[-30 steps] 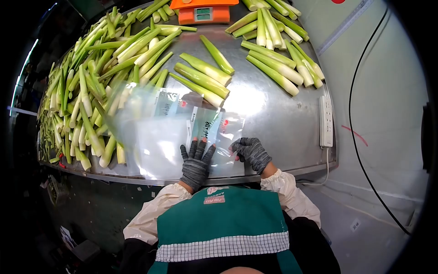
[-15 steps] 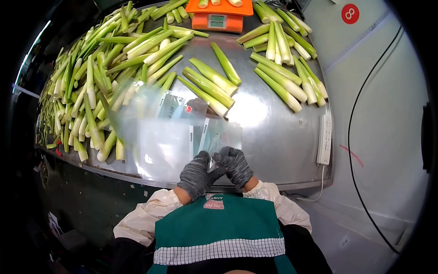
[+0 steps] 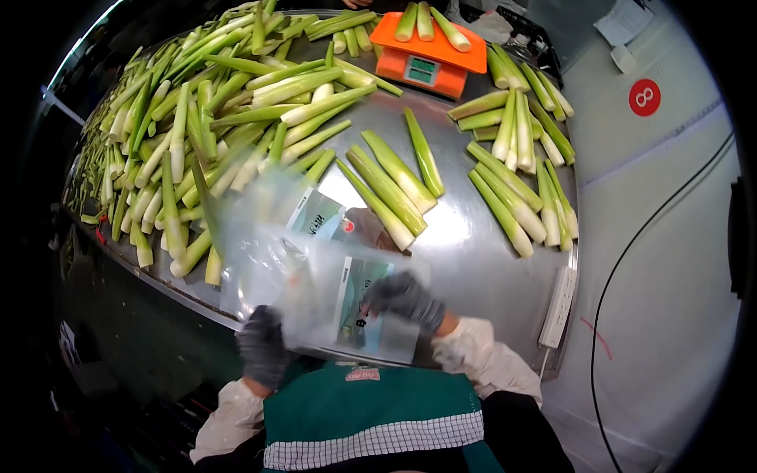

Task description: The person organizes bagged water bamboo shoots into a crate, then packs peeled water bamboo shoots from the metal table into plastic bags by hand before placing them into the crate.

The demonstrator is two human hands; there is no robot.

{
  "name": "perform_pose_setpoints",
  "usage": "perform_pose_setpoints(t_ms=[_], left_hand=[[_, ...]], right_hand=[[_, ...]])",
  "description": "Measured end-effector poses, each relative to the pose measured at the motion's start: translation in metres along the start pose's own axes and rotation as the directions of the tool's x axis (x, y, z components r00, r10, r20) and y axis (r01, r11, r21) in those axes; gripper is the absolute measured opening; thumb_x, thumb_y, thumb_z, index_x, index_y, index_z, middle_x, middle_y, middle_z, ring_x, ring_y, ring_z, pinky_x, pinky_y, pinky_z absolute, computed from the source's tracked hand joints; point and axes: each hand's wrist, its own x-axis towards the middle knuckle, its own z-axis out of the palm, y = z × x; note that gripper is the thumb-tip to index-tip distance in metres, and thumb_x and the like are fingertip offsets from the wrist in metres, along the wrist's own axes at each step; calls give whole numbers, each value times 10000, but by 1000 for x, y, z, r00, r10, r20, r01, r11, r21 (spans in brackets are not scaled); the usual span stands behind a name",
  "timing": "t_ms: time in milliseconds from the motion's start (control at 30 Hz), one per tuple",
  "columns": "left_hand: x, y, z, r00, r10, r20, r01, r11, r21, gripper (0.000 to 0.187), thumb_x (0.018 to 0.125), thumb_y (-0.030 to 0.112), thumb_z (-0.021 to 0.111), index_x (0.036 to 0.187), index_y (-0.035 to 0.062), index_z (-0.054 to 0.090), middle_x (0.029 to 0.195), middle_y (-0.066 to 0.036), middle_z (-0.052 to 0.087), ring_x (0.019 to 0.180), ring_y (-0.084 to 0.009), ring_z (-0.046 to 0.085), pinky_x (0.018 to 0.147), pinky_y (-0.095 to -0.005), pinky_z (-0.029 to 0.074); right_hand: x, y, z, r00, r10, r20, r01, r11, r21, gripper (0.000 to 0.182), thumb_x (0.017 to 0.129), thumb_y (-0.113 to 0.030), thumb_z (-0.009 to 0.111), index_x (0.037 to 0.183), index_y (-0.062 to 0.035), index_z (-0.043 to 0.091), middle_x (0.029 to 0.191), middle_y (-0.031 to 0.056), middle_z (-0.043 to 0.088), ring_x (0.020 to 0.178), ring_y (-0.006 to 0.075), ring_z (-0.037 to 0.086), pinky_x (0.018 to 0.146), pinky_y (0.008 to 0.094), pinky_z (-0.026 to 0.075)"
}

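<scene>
Clear plastic bags with printed green labels lie at the table's near edge. The nearest plastic bag (image 3: 394,343) spreads between my hands. My right hand (image 3: 406,301), in a grey knit glove, is over its label with fingers bent toward the print; blur hides whether they grip it. My left hand (image 3: 264,347), in the same kind of glove, is at the bag's left side, low by the table edge, its fingers smeared by motion. Another labelled bag (image 3: 315,213) lies behind. Just beyond are several trimmed green-and-white stalks (image 3: 386,189) resembling water bamboo shoots.
A large heap of stalks (image 3: 197,142) covers the table's left side. An orange scale (image 3: 430,67) at the back carries 3 stalks. More stalks (image 3: 512,189) lie at the right. A white power strip (image 3: 558,307) runs along the right edge of the metal table (image 3: 473,284).
My hands have moved apart: the left went left and down, the right slightly right and down. The near bag's label now shows more fully. The view has shifted, putting the scale farther right.
</scene>
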Motion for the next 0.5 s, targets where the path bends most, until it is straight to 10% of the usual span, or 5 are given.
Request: perform_pose_setpoints(t_ms=[100, 200, 400, 500], left_hand=[[19, 50, -33, 930, 322, -180, -236, 894, 381, 45, 779, 23, 536, 746, 0, 518, 647, -142, 499, 564, -247, 481, 560, -308, 410], [28, 61, -30, 927, 332, -174, -232, 872, 431, 29, 750, 15, 538, 756, -1, 514, 661, -164, 494, 580, -295, 489, 558, -329, 412], [36, 59, 4, 961, 260, -91, -209, 904, 373, 64, 729, 33, 538, 746, 20, 478, 658, -176, 477, 583, -366, 491, 509, -418, 396], [46, 64, 5, 964, 267, 5, -237, 848, 474, 58, 747, 39, 549, 744, 33, 492, 668, -162, 500, 554, -343, 498, 477, -401, 390]], right_hand=[[61, -28, -67, 878, -186, -441, -64, 868, -493, 328, 720, -119, 586, 1008, 31, 537, 901, 167, 590, 848, 229, 577, 746, 290, 459], [147, -15, -90, 688, -639, -345, -303, 179, -936, 529, 658, -204, 627, 1114, 7, 461, 1074, 181, 522, 971, 274, 532, 827, 336, 422], [217, -35, -69, 740, -126, -661, -660, 54, -750, 330, 749, -186, 550, 1051, -53, 530, 1075, 117, 540, 984, 248, 532, 828, 402, 400], [217, -34, -74, 799, -139, -584, -584, 49, -810, 288, 744, -242, 531, 985, -86, 557, 932, 110, 601, 902, 245, 574, 750, 388, 431]])
